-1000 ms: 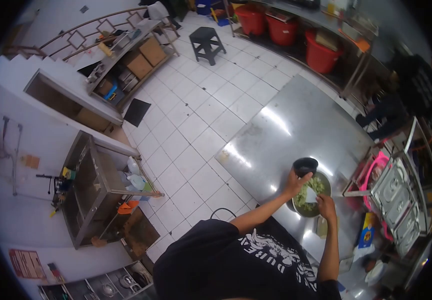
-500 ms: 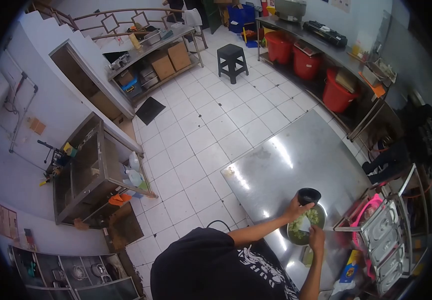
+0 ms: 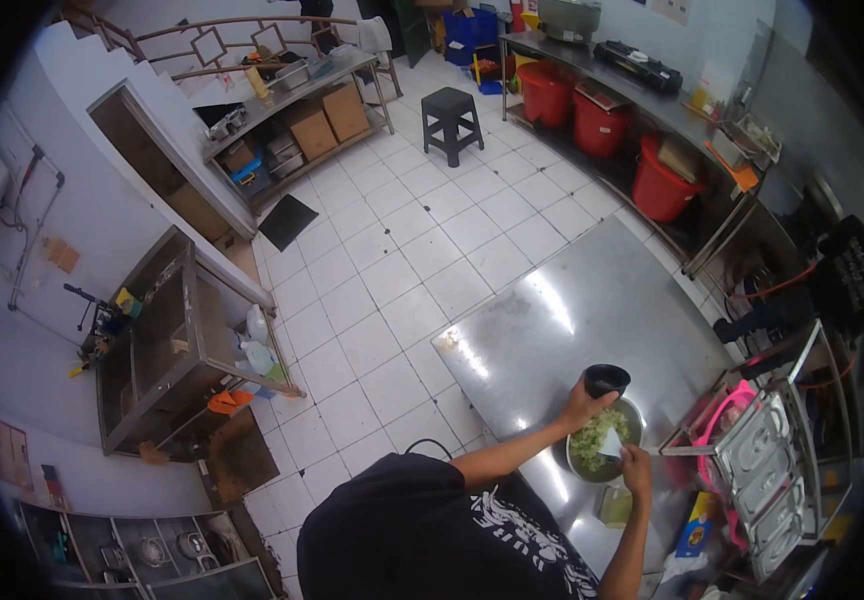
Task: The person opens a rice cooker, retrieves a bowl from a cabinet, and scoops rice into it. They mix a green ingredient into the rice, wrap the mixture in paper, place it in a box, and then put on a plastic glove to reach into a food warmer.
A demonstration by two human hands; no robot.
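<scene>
My left hand (image 3: pixel 584 402) grips a small black bowl (image 3: pixel 608 379) by its side, holding it over the far rim of a round metal bowl (image 3: pixel 638 425). Chopped pale-green food (image 3: pixel 588 436) fills much of the metal bowl. In my right hand (image 3: pixel 636 468), fingers closed, is the handle of a white spatula (image 3: pixel 612 442); its flat blade is over the food at the bowl's right side. What the black bowl contains is too dark to make out. A greenish block-like item (image 3: pixel 615 506) lies on the table beside the metal bowl, close to my right forearm.
The bowls are on a steel table (image 3: pixel 552 345). Lidded metal pans (image 3: pixel 764 470) in a rack, a pink basket (image 3: pixel 727 415) and a blue-yellow box (image 3: pixel 694 525) stand at right. A black stool (image 3: pixel 452 125) and red bins (image 3: pixel 665 180) are farther off. Another person's dark clothing (image 3: pixel 842 270) shows at right.
The view has shifted slightly. My left hand and the black bowl sit a little farther from me, uncovering more food. My right hand and the spatula blade have moved slightly right within the metal bowl.
</scene>
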